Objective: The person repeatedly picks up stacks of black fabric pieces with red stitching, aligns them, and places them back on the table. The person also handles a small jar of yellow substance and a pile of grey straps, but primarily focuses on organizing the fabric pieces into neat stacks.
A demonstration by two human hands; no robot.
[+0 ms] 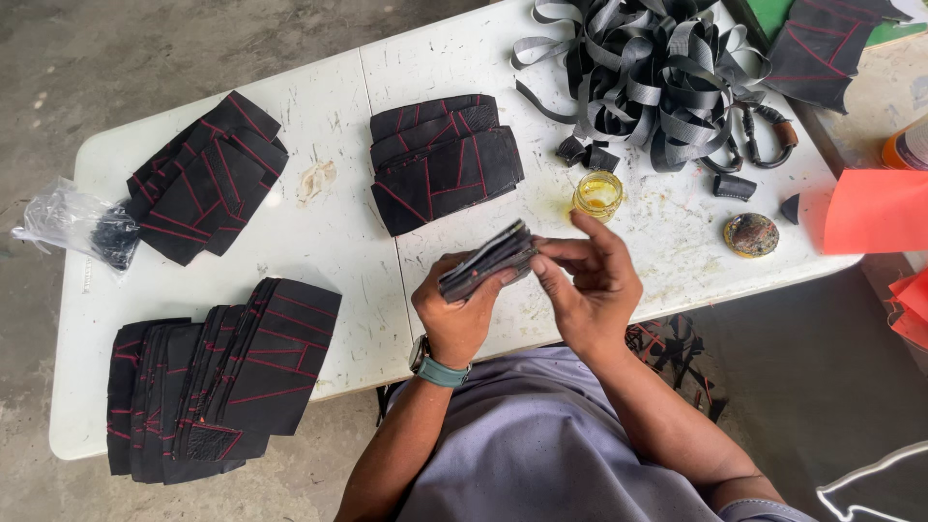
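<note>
you're looking down on a white folding table [319,208], scuffed and stained, with a seam across its middle. under it lies a bare grey concrete floor [106,53], mottled and dusty. flat, even daylight, with soft shadows.

Table [319,126]: three stacks of stitched panels on it. Near-left stack [222,377] overhangs the near edge; far-left stack [208,174] lies behind it; centre stack [445,159] to the right of that. Bag [82,227] hangs off the left edge, beside the far-left stack. Strap pile [657,68] at far right, jar [597,195] just before it, round tin [751,235] right of the jar (near the right edge). Left hand [459,304] and right hand [590,285] over the near edge, a small bundle [488,259] between them, before the centre stack.
</note>
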